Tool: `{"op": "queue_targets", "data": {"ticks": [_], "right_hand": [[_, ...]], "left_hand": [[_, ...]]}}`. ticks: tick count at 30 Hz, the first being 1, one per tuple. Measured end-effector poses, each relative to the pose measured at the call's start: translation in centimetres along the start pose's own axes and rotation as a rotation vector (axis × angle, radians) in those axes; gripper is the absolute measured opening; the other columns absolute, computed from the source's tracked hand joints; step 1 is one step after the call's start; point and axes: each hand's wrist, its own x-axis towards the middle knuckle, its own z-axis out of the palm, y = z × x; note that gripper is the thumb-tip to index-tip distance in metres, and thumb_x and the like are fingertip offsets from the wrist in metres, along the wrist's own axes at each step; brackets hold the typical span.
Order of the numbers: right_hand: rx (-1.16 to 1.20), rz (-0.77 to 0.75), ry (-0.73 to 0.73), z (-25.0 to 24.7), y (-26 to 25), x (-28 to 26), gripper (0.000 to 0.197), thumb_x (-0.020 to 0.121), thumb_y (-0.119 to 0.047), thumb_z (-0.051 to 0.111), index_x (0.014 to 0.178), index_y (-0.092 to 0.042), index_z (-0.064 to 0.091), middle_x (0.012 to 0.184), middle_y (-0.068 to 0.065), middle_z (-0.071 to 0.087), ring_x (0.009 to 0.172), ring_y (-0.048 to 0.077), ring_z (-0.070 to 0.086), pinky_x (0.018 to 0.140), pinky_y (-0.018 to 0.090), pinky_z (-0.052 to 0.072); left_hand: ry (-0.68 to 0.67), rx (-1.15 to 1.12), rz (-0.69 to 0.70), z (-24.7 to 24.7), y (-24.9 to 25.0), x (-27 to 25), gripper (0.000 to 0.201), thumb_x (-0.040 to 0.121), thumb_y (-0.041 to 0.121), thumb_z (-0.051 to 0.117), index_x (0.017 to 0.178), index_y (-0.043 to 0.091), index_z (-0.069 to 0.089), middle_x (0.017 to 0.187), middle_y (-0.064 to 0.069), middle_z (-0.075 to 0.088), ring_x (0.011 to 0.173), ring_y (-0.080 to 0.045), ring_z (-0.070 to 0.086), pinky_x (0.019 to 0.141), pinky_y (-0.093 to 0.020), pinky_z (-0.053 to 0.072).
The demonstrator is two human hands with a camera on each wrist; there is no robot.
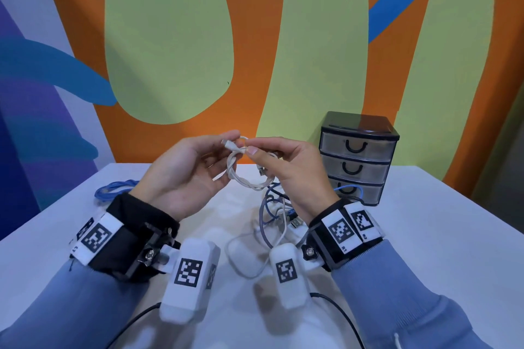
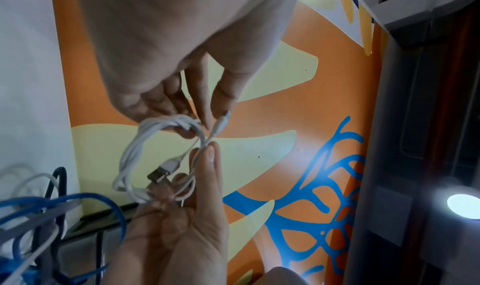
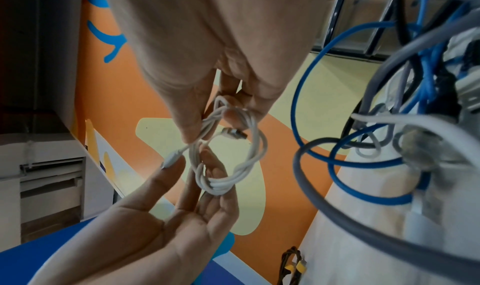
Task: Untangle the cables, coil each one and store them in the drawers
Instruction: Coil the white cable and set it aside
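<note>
I see my right hand (image 1: 295, 176) raised over the cable tangle (image 1: 276, 217) directly beneath it, drawer unit (image 1: 357, 157) just beyond to its right (drawers closed), bare table (image 1: 442, 224) further right, blue coil (image 1: 114, 188) beside my left hand (image 1: 184, 176).

White table (image 1: 442, 224) spreading below, orange wall mural (image 1: 255, 37) with pale green and blue shapes right behind it, bright round lamp (image 2: 465, 206) glaring in the left wrist view
</note>
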Motion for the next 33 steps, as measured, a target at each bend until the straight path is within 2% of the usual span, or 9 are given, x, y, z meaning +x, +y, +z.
{"op": "queue_targets", "data": {"ticks": [4,10,16,20,23,26,29,31,33], "right_hand": [[0.032,0.05,0.039,0.0,-0.2,0.1,0.015,0.089,-0.011,0.081,0.104,-0.006,0.082,0.083,0.006,0.075,0.07,0.01,0.053,0.061,0.02,0.042],[-0.003,0.072,0.103,-0.3,0.0,0.2,0.012,0.088,-0.016,0.083,0.098,-0.009,0.083,0.071,0.0,0.069,0.061,0.011,0.051,0.06,0.019,0.044],[-0.066,0.089,-0.027,-0.6,-0.3,0.0,0.016,0.091,-0.015,0.081,0.104,-0.006,0.082,0.078,0.017,0.072,0.064,0.018,0.056,0.06,0.024,0.047],[-0.192,0.045,-0.119,-0.4,-0.3,-0.2,0.015,0.088,-0.011,0.083,0.102,-0.007,0.083,0.092,0.01,0.081,0.083,0.014,0.07,0.084,0.029,0.055],[-0.237,0.014,-0.133,-0.3,-0.2,-0.5,0.02,0.085,-0.011,0.086,0.104,-0.01,0.083,0.095,0.001,0.081,0.09,0.008,0.072,0.085,0.023,0.054],[-0.12,0.052,-0.083,-0.1,-0.3,-0.5,0.036,0.08,-0.001,0.087,0.114,-0.009,0.078,0.092,-0.003,0.076,0.081,0.007,0.069,0.072,0.013,0.049],[0.063,0.082,-0.091,0.4,-0.3,-0.3,0.047,0.081,0.014,0.079,0.124,-0.004,0.071,0.104,0.013,0.077,0.089,0.02,0.073,0.089,0.027,0.057],[0.048,0.056,-0.05,0.6,0.0,-0.2,0.038,0.085,0.012,0.076,0.121,0.0,0.071,0.111,0.018,0.078,0.097,0.022,0.074,0.098,0.033,0.057],[-0.01,0.029,0.004,0.5,0.3,-0.1,0.023,0.09,0.003,0.076,0.113,0.0,0.076,0.104,0.015,0.08,0.089,0.021,0.074,0.089,0.034,0.061]], "left_hand": [[0.064,0.046,0.055,0.0,-0.6,0.3,0.029,0.096,0.0,0.067,0.122,0.012,0.072,0.098,-0.001,0.078,0.083,-0.01,0.068,0.093,-0.029,0.05],[0.05,-0.06,0.152,-0.8,0.3,1.0,0.029,0.096,0.003,0.068,0.124,0.0,0.073,0.095,-0.005,0.075,0.077,-0.009,0.063,0.085,-0.019,0.054],[-0.097,0.37,0.274,-1.7,1.5,0.2,0.029,0.083,0.014,0.075,0.11,0.005,0.077,0.098,-0.005,0.078,0.087,-0.013,0.066,0.085,-0.022,0.054],[-0.206,0.714,0.37,-2.0,1.2,-0.1,0.021,0.08,0.017,0.082,0.099,0.008,0.082,0.095,-0.01,0.078,0.081,-0.016,0.065,0.082,-0.028,0.049],[-0.294,0.894,0.377,-2.0,0.9,-0.1,0.014,0.084,0.017,0.084,0.096,0.01,0.083,0.102,-0.017,0.079,0.092,-0.034,0.073,0.093,-0.043,0.052],[-0.236,0.85,0.37,-2.0,0.8,0.0,0.013,0.085,0.013,0.082,0.098,0.008,0.083,0.1,-0.017,0.081,0.096,-0.03,0.076,0.093,-0.039,0.055],[-0.158,0.755,0.376,-2.0,0.7,0.3,0.021,0.081,0.021,0.083,0.098,0.009,0.083,0.098,-0.018,0.08,0.086,-0.022,0.071,0.079,-0.034,0.052],[-0.112,0.668,0.377,-2.0,0.6,0.5,0.024,0.082,0.018,0.083,0.101,0.004,0.081,0.102,-0.024,0.079,0.087,-0.024,0.07,0.078,-0.033,0.05],[-0.092,0.61,0.392,-1.8,0.4,0.5,0.019,0.087,0.01,0.08,0.103,0.001,0.08,0.107,-0.029,0.076,0.09,-0.027,0.068,0.076,-0.028,0.051]]}}
